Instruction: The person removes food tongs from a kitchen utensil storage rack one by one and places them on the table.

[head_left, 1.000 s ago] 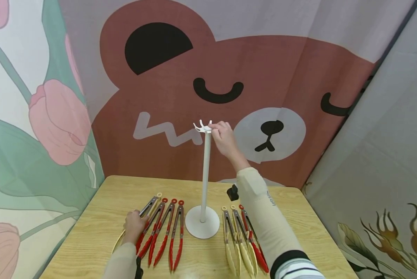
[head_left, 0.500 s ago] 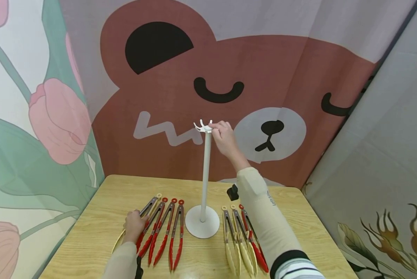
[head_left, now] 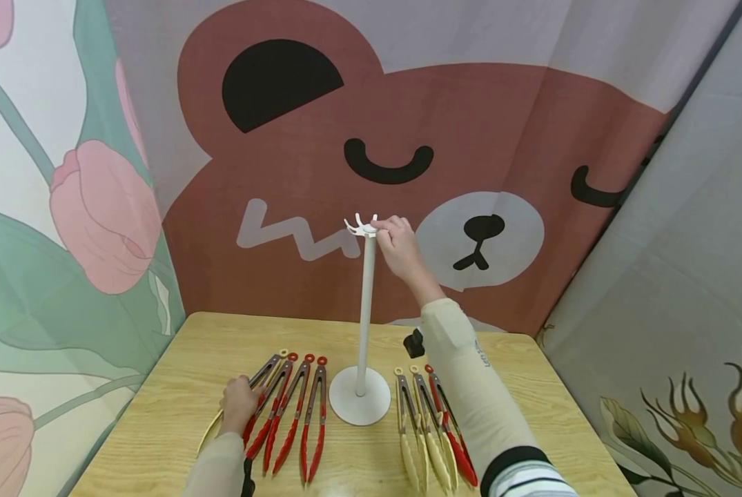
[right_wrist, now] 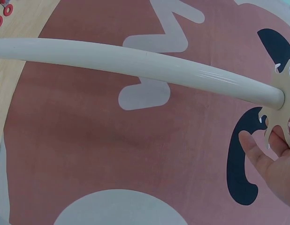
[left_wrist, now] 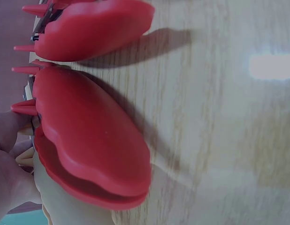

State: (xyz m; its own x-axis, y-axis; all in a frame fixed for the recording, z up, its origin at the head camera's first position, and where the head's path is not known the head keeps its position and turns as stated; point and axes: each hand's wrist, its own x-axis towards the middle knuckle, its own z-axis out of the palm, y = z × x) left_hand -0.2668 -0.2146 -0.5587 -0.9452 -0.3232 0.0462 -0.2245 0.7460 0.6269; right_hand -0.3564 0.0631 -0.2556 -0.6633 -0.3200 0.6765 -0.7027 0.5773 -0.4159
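A white stand (head_left: 366, 310) rises from a round base on the table, with a ring of curved hooks (head_left: 359, 226) on top. At that hook ring my right hand (head_left: 400, 245) pinches one of the prongs; in the right wrist view the fingers lie behind the hooks and the thumb (right_wrist: 253, 149) sits beside them. My left hand (head_left: 239, 404) grips cream-tipped tongs (head_left: 265, 369) at the left end of a row, hiding their middle. Beside it lie three red-tipped tongs (head_left: 295, 417). In the left wrist view, a red tong head (left_wrist: 93, 131) partly covers the cream one (left_wrist: 74, 206).
Right of the base lie two cream-tipped tongs (head_left: 411, 435) and one red-tipped pair (head_left: 454, 431), partly beside my right sleeve. The wooden table (head_left: 358, 476) ends at a bear-print curtain (head_left: 271, 276) behind. A black wrist-camera piece (head_left: 415, 343) hangs under the right forearm.
The cream-tipped tongs under my left hand have shifted very slightly at their ring end. My right hand and the stand keep their places.
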